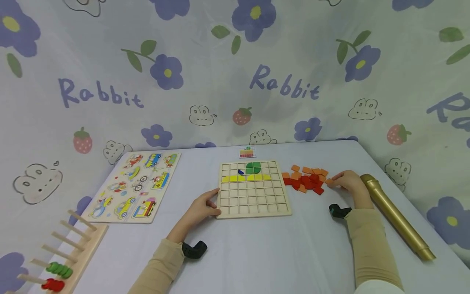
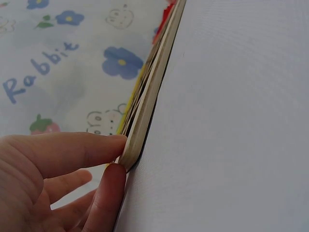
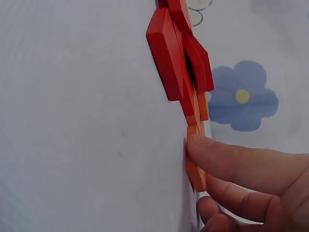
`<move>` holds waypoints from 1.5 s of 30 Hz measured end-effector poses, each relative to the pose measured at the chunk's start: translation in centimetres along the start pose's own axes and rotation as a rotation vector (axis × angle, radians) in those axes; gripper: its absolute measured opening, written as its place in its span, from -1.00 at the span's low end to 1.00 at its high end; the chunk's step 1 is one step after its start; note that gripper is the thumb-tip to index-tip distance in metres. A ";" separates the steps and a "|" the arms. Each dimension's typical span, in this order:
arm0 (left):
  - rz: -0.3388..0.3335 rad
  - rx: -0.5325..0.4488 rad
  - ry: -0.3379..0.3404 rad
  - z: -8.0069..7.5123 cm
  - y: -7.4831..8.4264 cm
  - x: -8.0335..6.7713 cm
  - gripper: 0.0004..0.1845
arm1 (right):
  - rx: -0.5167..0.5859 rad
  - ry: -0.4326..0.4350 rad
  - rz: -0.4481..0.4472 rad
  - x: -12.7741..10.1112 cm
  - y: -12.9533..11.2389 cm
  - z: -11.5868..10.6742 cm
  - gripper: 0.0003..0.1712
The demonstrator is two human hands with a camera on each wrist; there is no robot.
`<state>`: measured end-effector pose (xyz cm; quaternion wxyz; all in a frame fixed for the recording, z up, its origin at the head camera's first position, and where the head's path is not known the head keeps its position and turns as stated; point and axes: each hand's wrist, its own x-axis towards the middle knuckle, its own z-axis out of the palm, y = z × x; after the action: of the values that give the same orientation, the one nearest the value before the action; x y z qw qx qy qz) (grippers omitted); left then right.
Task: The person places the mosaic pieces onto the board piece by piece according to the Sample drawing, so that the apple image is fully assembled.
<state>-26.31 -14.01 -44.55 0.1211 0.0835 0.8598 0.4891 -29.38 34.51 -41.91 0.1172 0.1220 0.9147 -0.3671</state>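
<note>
Person seated or standing at a white worktop (image 1: 286,253), both arms reaching forward. Left grip (image 1: 202,206) closes lightly on the near-left corner of the wooden grid board (image 1: 253,200), thumb and finger at its edge, little gap beyond the wood itself; probably to steady the frame against sliding. Right grip (image 1: 346,181) is narrowed to a pinch on one orange tile (image 3: 193,159), thumb laid along it, other fingers tucked behind; whether the tile is clear of the worktop, cannot tell. A fingertip hold seems apt for so small and flat a piece. Heap of red tiles (image 1: 310,181) with loose orange ones lies just beside the board's right edge, presumably set there for short reaches by the right arm. Small picture card (image 1: 247,152) lies beyond the far edge, in plain sight above the work, likely as a pattern to follow. On the board: green pieces (image 1: 253,168) near the top, a blue piece (image 1: 240,172) to their left, a yellow row (image 1: 247,178) beneath; nearer rows bare. As to position, the pinched tile sits between the right fingertips at the heap's right-hand end, off the board, and well apart from the left grip
</note>
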 end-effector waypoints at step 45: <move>-0.022 0.011 0.012 0.1 0.3 0.0 -0.17 | 0.074 -0.037 -0.323 1.1 -11.7 12.5 -0.79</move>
<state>-26.32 -13.76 -44.32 0.1208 0.0715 0.8641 0.4834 -32.47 17.69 -43.51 0.0690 -0.0292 0.9058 -0.4170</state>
